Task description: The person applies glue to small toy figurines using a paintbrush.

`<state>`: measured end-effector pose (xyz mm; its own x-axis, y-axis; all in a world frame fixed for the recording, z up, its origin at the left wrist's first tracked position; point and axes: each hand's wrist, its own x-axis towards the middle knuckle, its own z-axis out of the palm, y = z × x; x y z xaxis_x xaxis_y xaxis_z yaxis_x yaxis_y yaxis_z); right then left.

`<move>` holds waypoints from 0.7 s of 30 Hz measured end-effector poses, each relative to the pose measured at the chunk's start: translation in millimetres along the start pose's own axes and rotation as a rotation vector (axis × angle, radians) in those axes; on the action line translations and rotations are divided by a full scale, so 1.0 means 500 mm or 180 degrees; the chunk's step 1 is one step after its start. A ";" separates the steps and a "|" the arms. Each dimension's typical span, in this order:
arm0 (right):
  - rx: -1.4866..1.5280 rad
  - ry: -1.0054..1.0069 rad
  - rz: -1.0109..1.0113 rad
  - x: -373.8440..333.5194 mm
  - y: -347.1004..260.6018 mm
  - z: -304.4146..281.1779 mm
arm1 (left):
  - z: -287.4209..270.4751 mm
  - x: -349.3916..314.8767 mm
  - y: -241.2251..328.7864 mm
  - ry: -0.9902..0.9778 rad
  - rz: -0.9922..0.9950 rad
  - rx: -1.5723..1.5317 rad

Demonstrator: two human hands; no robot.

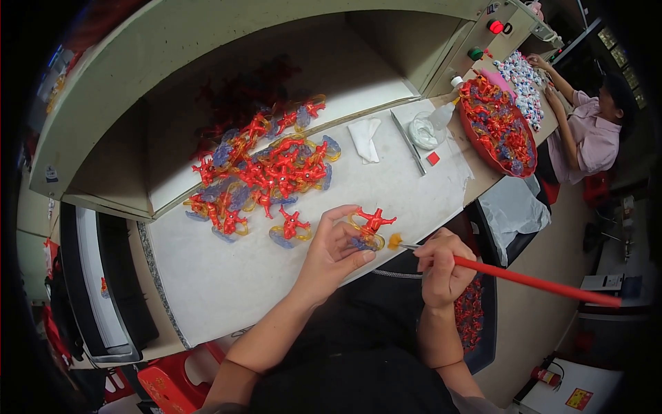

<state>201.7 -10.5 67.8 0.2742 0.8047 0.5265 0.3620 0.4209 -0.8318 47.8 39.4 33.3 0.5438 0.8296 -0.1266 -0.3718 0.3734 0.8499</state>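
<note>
A small red plastic figurine (374,220) with a clear yellow ring and a purple base is held up between the fingers and thumb of my left hand (331,248). My right hand (443,268) grips a paintbrush (534,280) with a long red handle. Its orange-yellow bristles are just right of the figurine, with a small gap between them. One similar figurine (292,226) lies on the white paper (207,290) to the left of my left hand. Beyond it a pile of such figurines (283,169) spreads back into the shadowed booth.
A curved booth hood (165,62) overhangs the table. At right lie a folded tissue (365,141), a metal tool (408,143), a glass dish (423,131), a squeeze bottle (442,114) and a red basket (463,121) of figurines. A co-worker (593,131) sits farther right.
</note>
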 end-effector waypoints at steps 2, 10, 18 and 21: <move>-0.0099 -0.0198 -0.0135 0.010 0.015 0.021 | 0.002 0.000 0.001 -0.0030 -0.0018 -0.0113; -0.0254 -0.0456 -0.0442 0.006 0.003 0.035 | -0.003 -0.003 -0.006 -0.0207 -0.0158 -0.0700; -0.0332 -0.0759 -0.0375 0.012 0.009 0.041 | 0.004 0.000 -0.014 0.0141 0.0250 -0.0080; -0.0476 -0.0359 -0.0096 0.001 -0.010 0.022 | 0.000 0.001 -0.028 0.0335 0.0570 0.0991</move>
<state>190.1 -7.4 70.1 0.1628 0.8380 0.5208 0.4993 0.3853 -0.7761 53.3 34.6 21.2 0.4045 0.9146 0.0000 -0.1985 0.0878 0.9762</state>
